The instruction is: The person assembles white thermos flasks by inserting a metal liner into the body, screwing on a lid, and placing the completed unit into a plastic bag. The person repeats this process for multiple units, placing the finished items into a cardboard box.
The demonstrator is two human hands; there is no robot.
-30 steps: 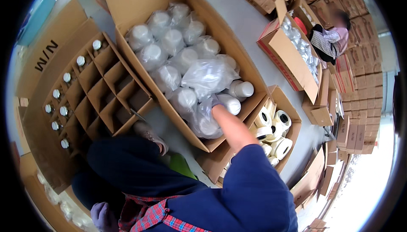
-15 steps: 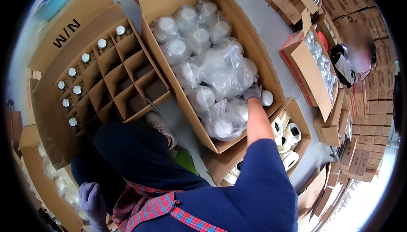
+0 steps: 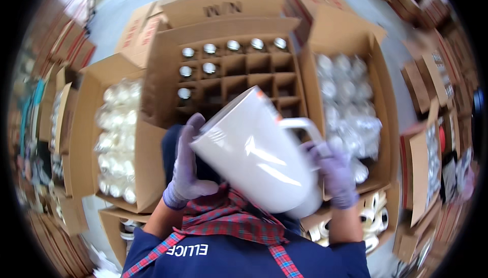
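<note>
In front of my chest is a large glossy white jug (image 3: pixel 254 161) with a loop handle, tilted and slightly blurred. My gloved right hand (image 3: pixel 334 171) is closed at the handle side. Another rounded white part shows below the jug's lower end, and I cannot make out what it is. My gloved left hand (image 3: pixel 187 171) is open beside the jug's other end, thumb and fingers spread. Beyond the jug stands a divided carton (image 3: pixel 152 82). Silver-white caps (image 3: pixel 233 45) of several bottles show in its far and left compartments.
On the right stands a carton (image 3: pixel 389 141) of items in clear plastic bags (image 3: pixel 358 130); on the left, another carton (image 3: pixel 84 141) holds wrapped white items (image 3: pixel 117 141). White rolls (image 3: pixel 373 217) lie in a box at lower right. Stacked cartons line both sides.
The view has swung round, so the divided carton is now central. My right hand has left the right-hand carton and now holds the white jug. My left hand has risen and opened.
</note>
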